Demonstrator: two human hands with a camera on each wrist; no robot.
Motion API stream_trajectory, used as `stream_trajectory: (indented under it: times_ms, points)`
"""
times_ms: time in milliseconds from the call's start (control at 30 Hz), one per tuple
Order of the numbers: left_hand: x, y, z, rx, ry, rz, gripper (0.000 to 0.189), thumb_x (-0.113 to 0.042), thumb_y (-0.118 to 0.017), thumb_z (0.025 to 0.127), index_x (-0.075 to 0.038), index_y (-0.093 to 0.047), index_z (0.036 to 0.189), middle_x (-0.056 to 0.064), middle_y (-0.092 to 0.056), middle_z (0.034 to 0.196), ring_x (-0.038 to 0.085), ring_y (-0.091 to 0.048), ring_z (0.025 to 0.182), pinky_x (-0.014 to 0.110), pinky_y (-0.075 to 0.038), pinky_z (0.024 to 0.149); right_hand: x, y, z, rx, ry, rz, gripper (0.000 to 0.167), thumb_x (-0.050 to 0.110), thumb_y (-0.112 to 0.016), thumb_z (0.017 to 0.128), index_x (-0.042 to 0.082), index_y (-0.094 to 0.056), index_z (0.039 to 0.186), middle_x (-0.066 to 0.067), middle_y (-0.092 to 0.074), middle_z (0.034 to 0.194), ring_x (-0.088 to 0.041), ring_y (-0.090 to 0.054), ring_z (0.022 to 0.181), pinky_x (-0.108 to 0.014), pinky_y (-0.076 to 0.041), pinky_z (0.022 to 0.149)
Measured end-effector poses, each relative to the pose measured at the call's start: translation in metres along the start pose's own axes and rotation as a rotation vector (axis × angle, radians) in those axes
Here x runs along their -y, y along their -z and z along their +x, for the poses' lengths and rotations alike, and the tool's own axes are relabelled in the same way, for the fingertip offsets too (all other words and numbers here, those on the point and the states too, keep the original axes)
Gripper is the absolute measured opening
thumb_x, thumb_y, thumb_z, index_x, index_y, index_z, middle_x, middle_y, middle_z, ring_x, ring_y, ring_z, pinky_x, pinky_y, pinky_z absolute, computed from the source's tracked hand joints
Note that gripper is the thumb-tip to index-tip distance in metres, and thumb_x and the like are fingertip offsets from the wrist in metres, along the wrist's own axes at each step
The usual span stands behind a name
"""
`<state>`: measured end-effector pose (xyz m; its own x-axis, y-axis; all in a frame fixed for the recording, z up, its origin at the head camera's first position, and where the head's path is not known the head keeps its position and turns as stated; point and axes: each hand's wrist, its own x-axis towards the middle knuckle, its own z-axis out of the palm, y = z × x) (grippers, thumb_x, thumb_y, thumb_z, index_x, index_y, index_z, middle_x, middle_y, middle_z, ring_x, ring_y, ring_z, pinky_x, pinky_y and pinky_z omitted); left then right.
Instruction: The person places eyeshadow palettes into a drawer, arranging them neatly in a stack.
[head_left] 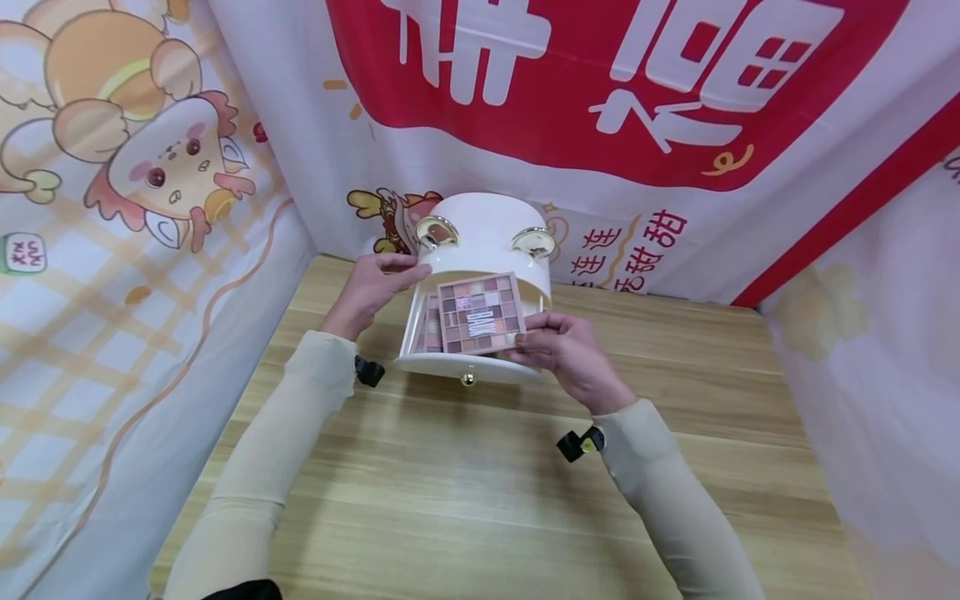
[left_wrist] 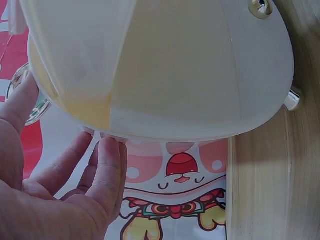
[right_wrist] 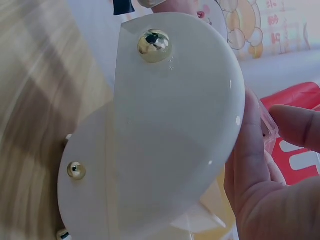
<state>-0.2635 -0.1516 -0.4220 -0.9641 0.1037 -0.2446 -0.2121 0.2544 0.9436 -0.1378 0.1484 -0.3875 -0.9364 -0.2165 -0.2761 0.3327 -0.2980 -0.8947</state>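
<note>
A white rounded cosmetics box (head_left: 491,225) stands near the back edge of the table, its drawer (head_left: 420,363) pulled out toward me. My right hand (head_left: 562,346) pinches the lower right corner of an eyeshadow palette (head_left: 480,312), thumb on one face and fingers on the other. The palette lies tilted over the drawer and partly covers a second palette (head_left: 430,325) inside. On the box's left side, my left hand (head_left: 371,287) touches the wall with its fingertips, fingers fairly straight. In the right wrist view, the drawer front (right_wrist: 175,110) hides most of the palette.
Two gold-rimmed round pieces (head_left: 437,232) sit on the box's upper part. A gold ball knob (head_left: 468,380) juts from the drawer front. The box stands on the wooden table (head_left: 465,492), close against a printed cloth (head_left: 300,125) at the back. Cloth also hangs on both sides.
</note>
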Motion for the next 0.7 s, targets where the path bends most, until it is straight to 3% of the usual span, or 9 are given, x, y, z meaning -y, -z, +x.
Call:
stream_trajectory:
  times_ms: [700]
  points:
    - [0.0,0.0,-0.001,-0.003,-0.01,-0.016,0.074,-0.055,-0.086,0.072,-0.012,-0.066,0.129,0.005,-0.059,0.132,0.024,-0.058,0.115,0.044,-0.044,0.104,-0.01,-0.009,0.016,0.001,-0.036,-0.038,0.022,-0.021,-0.06,0.084,-0.015,-0.056,0.105,-0.02,-0.066,0.096,-0.028,-0.073,0.082,-0.038,-0.057,0.084]
